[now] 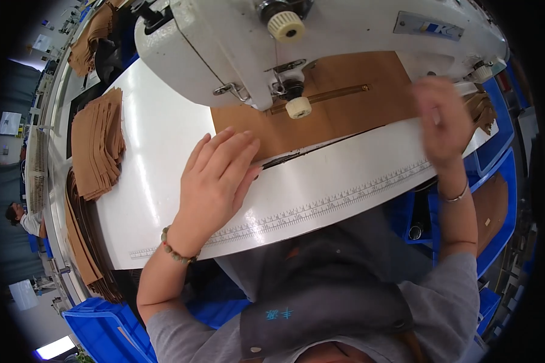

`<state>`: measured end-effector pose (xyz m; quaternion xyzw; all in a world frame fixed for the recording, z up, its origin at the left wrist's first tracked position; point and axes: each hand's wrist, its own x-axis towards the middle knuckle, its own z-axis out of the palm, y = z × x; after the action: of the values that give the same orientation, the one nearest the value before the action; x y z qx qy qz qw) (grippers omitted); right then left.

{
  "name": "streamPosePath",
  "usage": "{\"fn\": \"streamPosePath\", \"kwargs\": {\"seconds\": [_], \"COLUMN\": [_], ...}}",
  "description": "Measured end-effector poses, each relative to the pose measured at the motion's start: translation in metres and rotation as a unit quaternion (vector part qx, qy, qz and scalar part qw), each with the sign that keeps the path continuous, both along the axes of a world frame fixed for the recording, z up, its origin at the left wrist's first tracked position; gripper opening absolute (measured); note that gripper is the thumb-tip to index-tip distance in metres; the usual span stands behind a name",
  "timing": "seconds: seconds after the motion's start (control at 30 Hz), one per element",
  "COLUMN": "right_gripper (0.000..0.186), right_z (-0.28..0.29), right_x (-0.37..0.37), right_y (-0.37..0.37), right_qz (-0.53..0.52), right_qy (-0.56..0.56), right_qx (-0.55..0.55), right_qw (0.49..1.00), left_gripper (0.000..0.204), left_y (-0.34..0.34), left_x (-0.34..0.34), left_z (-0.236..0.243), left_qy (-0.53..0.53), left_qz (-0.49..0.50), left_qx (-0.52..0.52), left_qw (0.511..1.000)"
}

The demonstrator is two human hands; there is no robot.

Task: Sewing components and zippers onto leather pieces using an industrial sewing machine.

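Observation:
A flat brown panel (378, 103) lies under the needle area of a white sewing machine (212, 42). Along its middle runs a narrow strip that looks like a zipper (339, 95), partly hidden by the machine's presser area. My left hand (215, 178) rests with fingers stretched out over the panel's near left corner. At the panel's right end is my right hand (442, 121), smeared by motion; whether it touches the panel or holds anything does not show. A thin dark line (309, 151) follows the near edge of the panel.
The white tabletop (154, 175) carries a printed ruler (297, 215) along its front edge. Stacked brown pieces (97, 145) lie at the left, with another pile (82, 236) below. More brown pieces (481, 112) are at the right, beside blue bins (505, 212). Another blue bin (106, 327) stands lower left.

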<state>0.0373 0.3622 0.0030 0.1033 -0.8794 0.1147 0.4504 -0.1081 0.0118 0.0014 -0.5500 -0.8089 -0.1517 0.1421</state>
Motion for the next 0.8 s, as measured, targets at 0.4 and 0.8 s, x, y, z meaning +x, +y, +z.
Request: {"fn": "streamPosePath", "kwargs": {"seconds": [0.4, 0.8], "right_gripper": [0.033, 0.03], "right_z": [-0.046, -0.049], "right_x": [-0.094, -0.095], "right_y": [-0.078, -0.079], "right_qz": [0.141, 0.145], "right_qy": [-0.208, -0.203], "right_qx": [0.095, 0.085], "right_qw": [0.963, 0.965], "left_gripper": [0.035, 0.035], "left_y": [0.03, 0.032], "left_x": [-0.006, -0.007], "left_z": [-0.031, -0.03], "left_qy": [-0.063, -0.06], "left_qz": [0.037, 0.038], "left_qx": [0.028, 0.037], "left_qw": [0.997, 0.997]}}
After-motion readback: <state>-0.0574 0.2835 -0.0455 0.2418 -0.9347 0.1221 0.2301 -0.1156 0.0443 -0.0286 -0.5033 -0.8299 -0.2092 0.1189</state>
